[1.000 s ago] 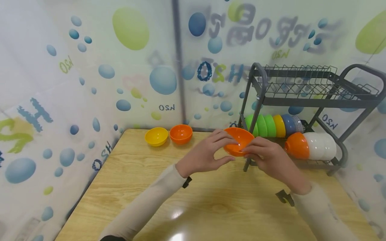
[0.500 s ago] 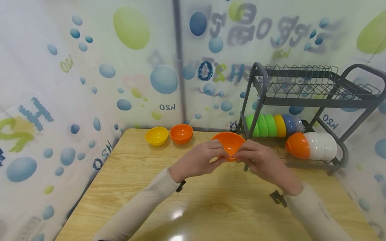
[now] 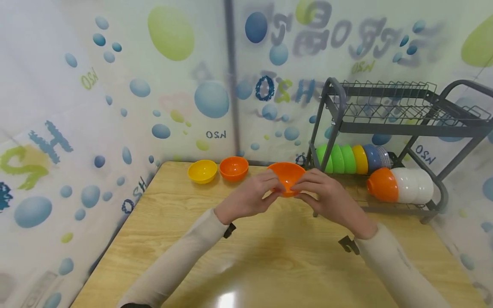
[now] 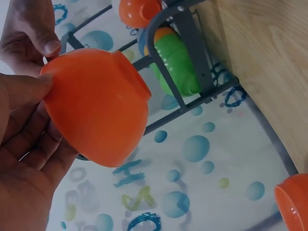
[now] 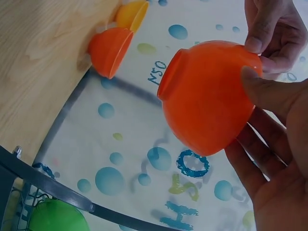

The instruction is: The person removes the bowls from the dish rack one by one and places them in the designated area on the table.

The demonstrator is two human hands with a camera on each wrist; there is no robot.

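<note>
- Left hand (image 3: 246, 196) is pinching the near rim of the orange bowl (image 3: 286, 172), thumb pressing the outer wall.
- Right hand (image 3: 327, 194) is pinching that same rim just beside it; the left wrist view is showing both thumbs on the outside, near each other.
- Orange bowl is hanging between the two hands, over the back part of the table (image 3: 269, 265), tilting its hollow toward the person; seemingly not touching the wood.
- Step in hand, my reading: both hands are steadying one bowl, between the rack and the bowls on the table.
- Next move, my judgement: setting it down would be calling for levelling the tilt, resting the foot on the table, then easing both pinches together.
- To the left, a second orange bowl (image 3: 233, 169) is standing upright, the yellow bowl (image 3: 202, 172) just beside it.
- To the right, the rack (image 3: 400, 130) is carrying bowls on their sides below: green bowls (image 3: 337, 159) among others behind, white bowls (image 3: 414, 186) in front.
</note>
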